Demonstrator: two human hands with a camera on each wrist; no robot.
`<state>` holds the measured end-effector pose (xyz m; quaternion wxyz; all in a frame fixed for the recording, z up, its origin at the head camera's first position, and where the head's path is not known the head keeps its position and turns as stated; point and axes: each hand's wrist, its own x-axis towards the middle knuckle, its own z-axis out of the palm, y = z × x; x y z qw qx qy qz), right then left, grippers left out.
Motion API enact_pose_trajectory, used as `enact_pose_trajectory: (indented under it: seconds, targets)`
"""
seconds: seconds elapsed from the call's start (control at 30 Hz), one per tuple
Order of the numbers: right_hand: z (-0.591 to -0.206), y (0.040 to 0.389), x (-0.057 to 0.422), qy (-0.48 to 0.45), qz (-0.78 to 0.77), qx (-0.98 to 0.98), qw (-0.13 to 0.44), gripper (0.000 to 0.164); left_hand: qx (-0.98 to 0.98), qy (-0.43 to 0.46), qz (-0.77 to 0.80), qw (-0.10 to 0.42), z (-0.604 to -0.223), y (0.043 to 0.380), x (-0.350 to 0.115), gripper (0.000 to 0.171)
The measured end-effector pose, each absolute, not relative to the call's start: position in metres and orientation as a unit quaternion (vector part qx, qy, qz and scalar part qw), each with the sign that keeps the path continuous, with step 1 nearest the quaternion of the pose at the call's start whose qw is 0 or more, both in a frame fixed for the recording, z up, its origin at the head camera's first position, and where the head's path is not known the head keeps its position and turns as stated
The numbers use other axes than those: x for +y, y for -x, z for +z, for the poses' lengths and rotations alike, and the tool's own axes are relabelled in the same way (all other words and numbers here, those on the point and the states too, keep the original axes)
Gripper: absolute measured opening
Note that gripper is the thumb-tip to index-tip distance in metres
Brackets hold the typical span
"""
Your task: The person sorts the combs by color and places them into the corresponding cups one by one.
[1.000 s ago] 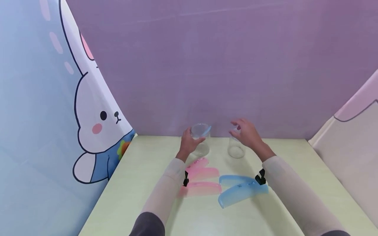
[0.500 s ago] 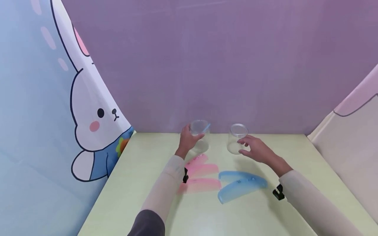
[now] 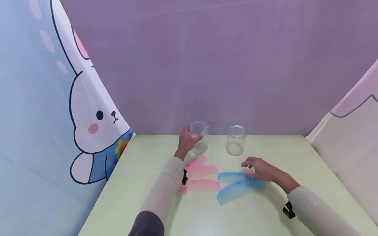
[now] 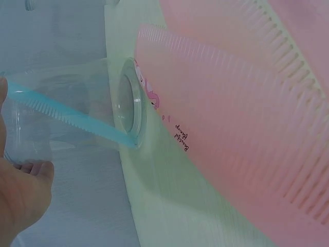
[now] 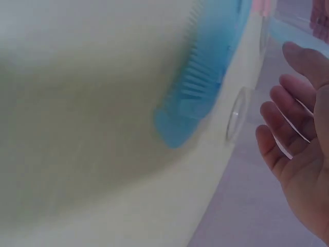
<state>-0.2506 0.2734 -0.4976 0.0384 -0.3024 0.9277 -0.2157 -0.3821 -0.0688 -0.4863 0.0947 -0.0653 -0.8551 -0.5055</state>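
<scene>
My left hand (image 3: 187, 141) grips the side of a clear plastic jar (image 3: 200, 148) at the table's back. A blue comb (image 4: 72, 114) leans inside that jar, its end showing above the rim in the head view. My right hand (image 3: 262, 169), fingers loosely bent and holding nothing, is over the right end of two overlapping blue combs (image 3: 234, 194); whether it touches them I cannot tell. Several pink combs (image 3: 203, 186) lie left of these, partly behind my left forearm. In the left wrist view, one pink comb (image 4: 205, 113) has a flamingo print.
A second clear jar (image 3: 235, 145) stands upright to the right of the gripped one. The pale yellow-green table (image 3: 200, 219) ends at a purple backdrop (image 3: 206, 65). Printed cloth with a rabbit (image 3: 94, 114) hangs at the left, and a pale cloth (image 3: 354, 147) at the right.
My right hand has come away from the second jar, moving toward me and down to the blue combs. My left hand stays on its jar.
</scene>
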Motion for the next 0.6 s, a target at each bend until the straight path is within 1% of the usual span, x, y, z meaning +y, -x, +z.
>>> enact_pose_trajectory:
  seconds: [0.23,0.37,0.6]
  targets:
    - [-0.509,0.236,0.281,0.319,-0.214,0.921,0.062,0.042,-0.860,0.063,-0.495,0.106,-0.491,0.385,-0.068,0.090]
    - [-0.517,0.232,0.286,0.321,-0.209,0.921,0.068,0.047,-0.858,0.063,-0.499,0.106,-0.489,0.384,-0.067,0.089]
    - [-0.532,0.229,0.293,0.322,-0.185,0.927,0.048,0.056,-0.859,0.063,-0.496,0.109,-0.493,0.384,-0.067,0.089]
